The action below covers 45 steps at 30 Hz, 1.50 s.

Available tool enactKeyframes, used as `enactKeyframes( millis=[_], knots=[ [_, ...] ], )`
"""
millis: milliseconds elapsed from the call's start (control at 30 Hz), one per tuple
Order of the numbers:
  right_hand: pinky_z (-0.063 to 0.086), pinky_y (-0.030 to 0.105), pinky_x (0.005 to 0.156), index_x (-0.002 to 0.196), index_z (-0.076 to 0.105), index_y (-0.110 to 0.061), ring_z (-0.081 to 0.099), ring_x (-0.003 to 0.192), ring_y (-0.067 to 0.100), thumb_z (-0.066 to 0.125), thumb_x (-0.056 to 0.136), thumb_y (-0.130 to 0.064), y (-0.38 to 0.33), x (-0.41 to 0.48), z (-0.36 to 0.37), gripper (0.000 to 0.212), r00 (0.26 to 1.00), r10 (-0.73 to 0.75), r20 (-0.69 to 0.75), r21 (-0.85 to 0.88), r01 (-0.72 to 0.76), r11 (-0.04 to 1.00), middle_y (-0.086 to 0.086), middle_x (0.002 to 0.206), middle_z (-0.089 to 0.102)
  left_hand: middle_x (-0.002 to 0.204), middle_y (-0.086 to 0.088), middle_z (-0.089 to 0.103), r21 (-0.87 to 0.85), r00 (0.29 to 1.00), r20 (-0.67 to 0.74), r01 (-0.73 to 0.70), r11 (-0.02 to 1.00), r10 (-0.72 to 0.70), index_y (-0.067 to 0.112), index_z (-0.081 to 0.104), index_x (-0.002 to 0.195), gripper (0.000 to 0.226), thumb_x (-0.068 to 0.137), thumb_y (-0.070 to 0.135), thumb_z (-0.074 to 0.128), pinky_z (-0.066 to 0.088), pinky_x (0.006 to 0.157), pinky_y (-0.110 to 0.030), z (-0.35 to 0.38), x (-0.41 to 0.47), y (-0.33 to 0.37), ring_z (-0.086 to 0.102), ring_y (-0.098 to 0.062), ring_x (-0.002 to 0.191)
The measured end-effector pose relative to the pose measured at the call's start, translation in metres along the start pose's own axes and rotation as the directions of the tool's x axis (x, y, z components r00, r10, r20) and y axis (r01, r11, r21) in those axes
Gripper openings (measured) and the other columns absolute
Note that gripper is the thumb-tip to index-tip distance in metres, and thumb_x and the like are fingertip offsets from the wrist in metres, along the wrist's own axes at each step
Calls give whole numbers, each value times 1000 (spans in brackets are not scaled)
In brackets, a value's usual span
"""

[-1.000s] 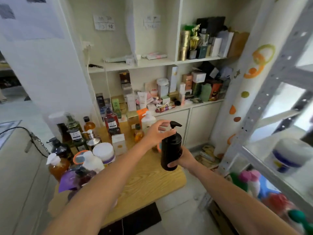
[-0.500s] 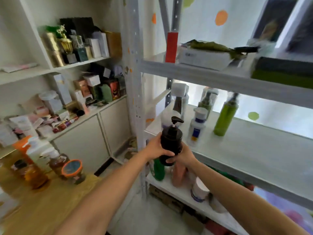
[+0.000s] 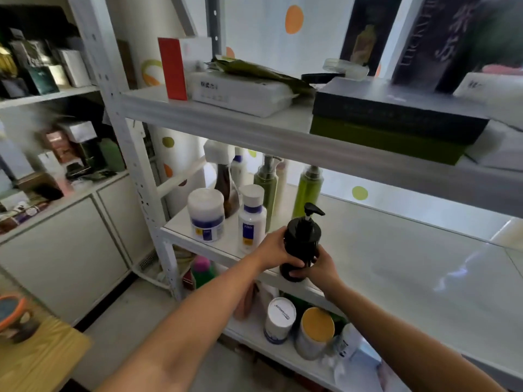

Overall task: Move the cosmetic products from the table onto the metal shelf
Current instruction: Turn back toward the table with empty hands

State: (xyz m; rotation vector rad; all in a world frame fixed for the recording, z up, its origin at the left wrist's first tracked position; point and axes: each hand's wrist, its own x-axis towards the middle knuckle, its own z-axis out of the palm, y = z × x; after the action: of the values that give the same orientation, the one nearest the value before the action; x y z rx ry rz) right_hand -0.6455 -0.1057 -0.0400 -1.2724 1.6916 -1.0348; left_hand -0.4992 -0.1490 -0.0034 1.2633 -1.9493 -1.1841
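Note:
A black pump bottle is upright at the front edge of the white metal shelf, middle tier. My left hand wraps its left side and my right hand cups its base from below right. Whether the bottle's base rests on the shelf cannot be told. Just left of it on the same tier stand a white jar, a white bottle with a blue band, a brown bottle and two green bottles.
The wooden table corner shows at lower left with an orange-rimmed jar. Boxes fill the upper shelf tier. Jars and bottles stand on the lower tier. A white cabinet with packed shelves lies to the left.
I have turned from the table to the metal shelf, carrying the black pump bottle in both hands. It has gone from above the table to the middle tier's front edge.

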Motion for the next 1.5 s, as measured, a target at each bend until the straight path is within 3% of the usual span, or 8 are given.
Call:
enactKeyframes(
  millis=[100,233,667,933,1033,1167,1333,1500],
  knots=[
    [46,20,68,118,54,-10,57,94,20,85,58,0,0,15,-6,68,1000,8,29,-19,-7,1000,3,107,63,125,-3,57,-15,999,-21,30,999,-30,14,45,130,82,61,16,89,43,100,-31,5,14,-3,52,-18,118],
    [43,22,65,115,53,-14,56,88,18,85,60,-5,-6,32,-6,63,998,7,54,-50,-5,999,-1,99,61,128,-6,50,-24,997,-33,75,997,-75,8,36,131,80,68,10,85,38,94,-23,3,28,-6,46,-16,118],
    [42,26,78,119,52,-12,55,95,18,81,64,-2,-13,58,-4,63,999,21,26,-42,-20,999,1,104,61,128,-12,59,105,975,-173,157,982,-138,6,49,127,60,75,10,79,38,91,-24,8,48,7,53,-26,120],
    [39,26,80,135,42,-10,55,115,29,76,76,-18,-9,47,-1,69,1000,22,13,-240,-18,971,10,127,58,133,-13,54,248,980,-120,185,951,-159,6,42,135,64,84,29,72,41,99,-33,15,40,9,52,-28,123],
    [36,30,100,142,30,-8,41,131,26,75,77,-33,4,27,-6,83,997,-50,62,-458,73,886,11,142,43,140,-10,48,318,994,-28,111,941,-108,12,32,142,75,83,34,72,39,104,-35,15,21,-2,47,-27,128],
    [3,31,119,151,-4,-10,-2,147,20,59,82,-59,25,-5,1,105,967,-124,221,-716,247,653,7,160,-2,157,-8,25,537,994,79,20,844,-74,16,10,153,94,84,46,67,30,112,-40,3,-18,-25,30,-26,141],
    [3,35,121,150,-13,-14,-11,146,20,55,79,-67,20,-33,48,111,946,-173,276,-738,323,593,6,158,-15,161,-9,11,780,994,105,-84,621,2,15,0,154,96,87,53,58,15,119,-38,-33,-80,-72,15,-26,147],
    [-1,40,120,149,-15,-19,-10,146,19,63,77,-59,-18,-63,134,114,857,-181,482,-632,483,605,1,158,-14,160,-4,-14,803,978,-156,207,558,-138,13,-12,152,106,85,59,56,-12,113,-34,-89,-160,-117,-9,-21,148]
  ],
)
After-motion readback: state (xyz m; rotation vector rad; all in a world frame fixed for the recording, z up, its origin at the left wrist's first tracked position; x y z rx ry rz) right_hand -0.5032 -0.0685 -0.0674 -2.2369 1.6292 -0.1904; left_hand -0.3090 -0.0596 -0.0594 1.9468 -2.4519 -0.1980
